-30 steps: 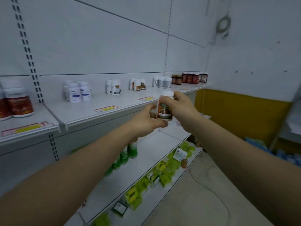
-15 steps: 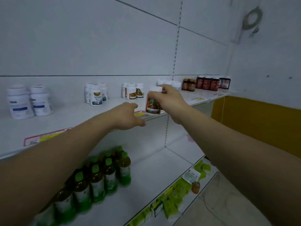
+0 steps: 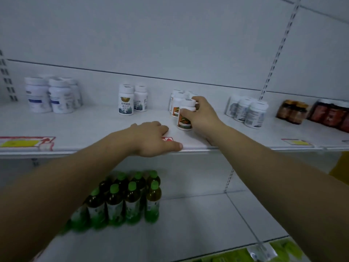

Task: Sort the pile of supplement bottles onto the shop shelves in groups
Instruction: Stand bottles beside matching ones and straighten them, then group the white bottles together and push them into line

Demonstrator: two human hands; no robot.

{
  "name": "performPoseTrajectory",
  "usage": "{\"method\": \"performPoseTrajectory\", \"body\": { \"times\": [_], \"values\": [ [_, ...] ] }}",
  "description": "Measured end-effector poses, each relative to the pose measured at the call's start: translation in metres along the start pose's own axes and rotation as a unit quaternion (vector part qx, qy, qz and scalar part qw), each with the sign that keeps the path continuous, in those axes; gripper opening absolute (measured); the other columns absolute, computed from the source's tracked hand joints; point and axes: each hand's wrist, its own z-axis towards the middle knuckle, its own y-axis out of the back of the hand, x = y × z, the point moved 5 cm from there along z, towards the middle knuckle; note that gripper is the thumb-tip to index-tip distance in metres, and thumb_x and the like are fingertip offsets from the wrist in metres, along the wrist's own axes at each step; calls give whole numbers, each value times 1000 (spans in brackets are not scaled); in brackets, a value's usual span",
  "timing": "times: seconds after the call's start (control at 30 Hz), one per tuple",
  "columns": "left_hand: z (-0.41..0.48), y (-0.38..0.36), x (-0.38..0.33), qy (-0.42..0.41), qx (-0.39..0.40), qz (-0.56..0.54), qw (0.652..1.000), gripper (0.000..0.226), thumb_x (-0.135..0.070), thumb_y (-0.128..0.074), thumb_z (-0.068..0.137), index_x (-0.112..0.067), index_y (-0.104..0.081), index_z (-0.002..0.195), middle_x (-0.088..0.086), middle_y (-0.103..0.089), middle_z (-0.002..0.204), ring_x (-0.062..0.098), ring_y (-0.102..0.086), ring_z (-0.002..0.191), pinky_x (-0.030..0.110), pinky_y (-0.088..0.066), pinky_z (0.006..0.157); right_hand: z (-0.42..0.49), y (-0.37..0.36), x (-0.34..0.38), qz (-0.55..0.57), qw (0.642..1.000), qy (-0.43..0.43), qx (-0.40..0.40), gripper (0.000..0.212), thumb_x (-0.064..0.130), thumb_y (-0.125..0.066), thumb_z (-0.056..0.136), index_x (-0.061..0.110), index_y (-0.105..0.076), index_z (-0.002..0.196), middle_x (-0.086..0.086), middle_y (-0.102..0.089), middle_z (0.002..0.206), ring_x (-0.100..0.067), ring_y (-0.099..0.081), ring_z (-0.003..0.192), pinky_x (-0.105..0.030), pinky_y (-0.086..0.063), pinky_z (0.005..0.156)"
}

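Whereas it hung in mid-air before, shelf [image 3: 85,127]: now bears the orange-label bottle [image 3: 184,121] near its front edge, just before the matching group [image 3: 176,103].
Left hand [image 3: 151,138]: loose on the front edge, empty.
Right hand [image 3: 203,116]: fingers wrapped round the orange-label bottle.
Orange-label bottle: long axis vertical, cap up.

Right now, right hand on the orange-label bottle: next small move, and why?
Probably release it: the orange-label bottle looks upright on the shelf, just in front of the matching bottles, with the right hand gripping its side. The left hand only rests on the shelf edge.
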Motion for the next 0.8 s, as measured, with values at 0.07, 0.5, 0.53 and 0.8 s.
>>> {"method": "performPoseTrajectory", "body": {
  "times": [0.07,0.5,0.53,0.8],
  "values": [
    [-1,-1,0,7,9,3,1000,99,-86,-31,72,-23,-25,148,0,-26,154,22,-30,138,46,-26,112,14,1,-6,-20,999,19,22,29,24,-64,88,28,-48,112,9,-57,103,-14,-57,95,-27,-46,87],
    [-4,2,6,49,6,-88,995,112,-87,-39,50,-31,-32,146,-9,-24,155,12,-26,140,31,-20,114,53,-9,-19,-95,995,34,22,54,28,-62,89,13,-39,136,-8,-54,130,-25,-53,110,-23,-34,79],
    [-4,2,5,50,4,-90,995,112,-88,-38,49,-31,-32,146,-10,-24,155,12,-25,140,31,-20,114,53,-9,-19,-98,994,34,23,54,29,-62,89,13,-39,136,-9,-54,131,-26,-53,111,-24,-35,80],
    [-5,5,3,58,0,-119,991,106,-85,-40,51,-31,-39,142,-11,-30,152,12,-30,138,35,-23,115,49,-7,-16,-101,994,22,30,56,33,-65,87,15,-41,134,-8,-52,131,-25,-54,110,-28,-41,84]
  ]
}}
